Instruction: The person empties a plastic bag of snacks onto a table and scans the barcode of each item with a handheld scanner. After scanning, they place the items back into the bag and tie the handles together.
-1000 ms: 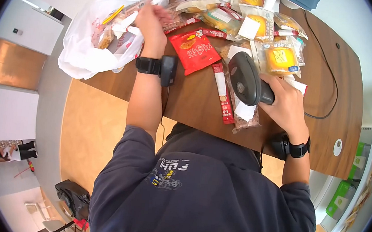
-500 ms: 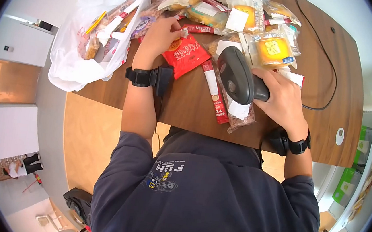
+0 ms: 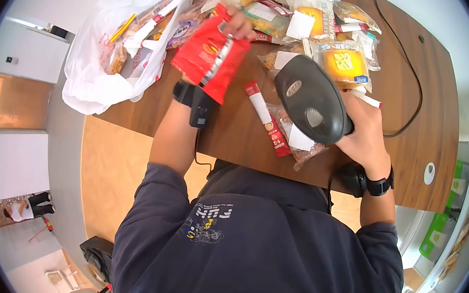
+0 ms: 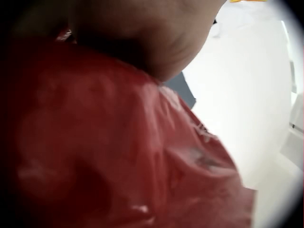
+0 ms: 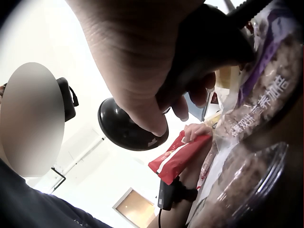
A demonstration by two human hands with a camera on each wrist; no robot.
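My left hand [image 3: 238, 24] grips a red snack packet [image 3: 203, 53] by its upper edge, holding it up over the table with its back seam showing. In the left wrist view the red packet [image 4: 104, 137] fills most of the picture below the hand [image 4: 156, 33]. A dark handheld barcode scanner [image 3: 311, 100] is in my right hand [image 3: 367, 128], fingers wrapped round its handle. The scanner's head points toward the left hand's side. In the right wrist view the rounded scanner head [image 5: 126, 126] shows beyond the thumb, with the red packet [image 5: 183, 156] farther off.
A white plastic bag [image 3: 90, 87] with packets inside stands at the left. Wrapped cakes [image 3: 344, 64] and other snack packets cover the back of the table [image 3: 413, 164]. A red coffee stick [image 3: 268, 121] lies near the front edge beside a clear packet [image 3: 302, 142]. A black cable [image 3: 416, 110] curves at right.
My left hand has come from the bag to the red packet, picked it up off the table and turned it over. The scanner has tilted and its head has swung round slightly.
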